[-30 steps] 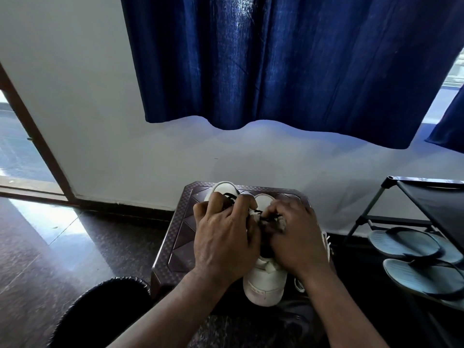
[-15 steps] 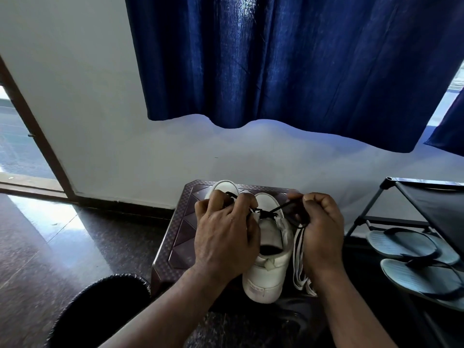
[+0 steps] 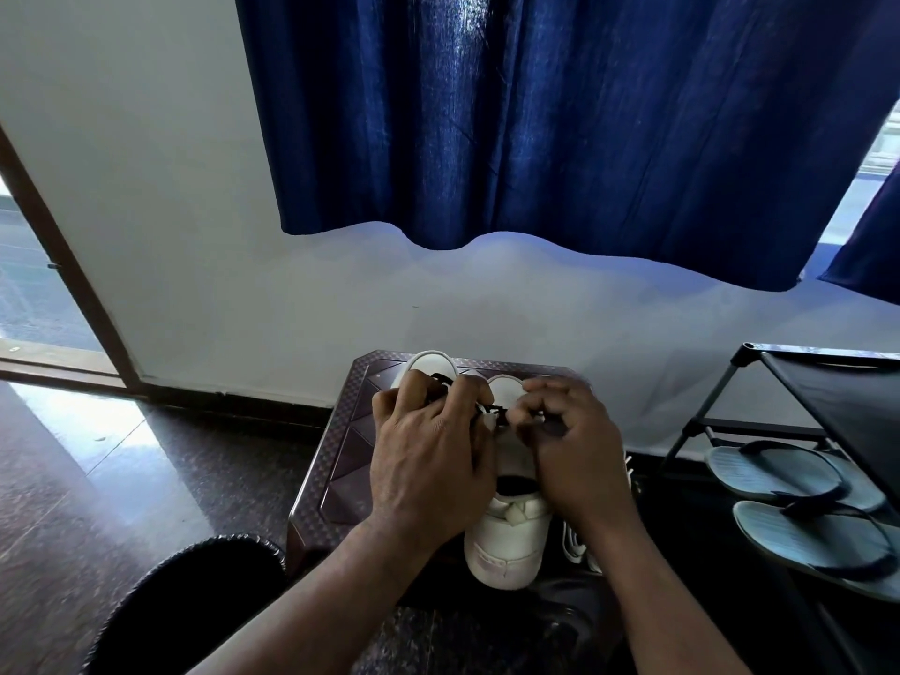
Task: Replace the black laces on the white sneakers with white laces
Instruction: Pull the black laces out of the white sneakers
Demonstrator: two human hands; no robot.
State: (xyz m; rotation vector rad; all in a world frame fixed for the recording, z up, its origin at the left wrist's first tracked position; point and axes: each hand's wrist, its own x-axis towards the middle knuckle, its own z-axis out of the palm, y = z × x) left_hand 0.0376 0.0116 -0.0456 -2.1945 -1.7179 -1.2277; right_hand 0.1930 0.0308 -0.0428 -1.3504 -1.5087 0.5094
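Two white sneakers stand side by side on a dark plastic stool point(image 3: 341, 455), heels toward me. My left hand point(image 3: 428, 460) lies over the left sneaker point(image 3: 428, 363) and grips the right sneaker point(image 3: 509, 538) at its lacing. My right hand point(image 3: 570, 450) pinches the black lace point(image 3: 489, 410) over the right sneaker's eyelets, fingers curled. White laces point(image 3: 574, 543) hang beside that sneaker, partly hidden under my right wrist.
A black shoe rack point(image 3: 828, 401) with grey flip-flops point(image 3: 798, 504) stands at the right. A dark round bin point(image 3: 185, 606) sits at the lower left. A blue curtain point(image 3: 560, 119) hangs over the white wall behind the stool. A doorway opens at the far left.
My right hand pulled the black lace out to the right half a second ago and has now come back in to the eyelets. My left hand has stayed on the sneakers.
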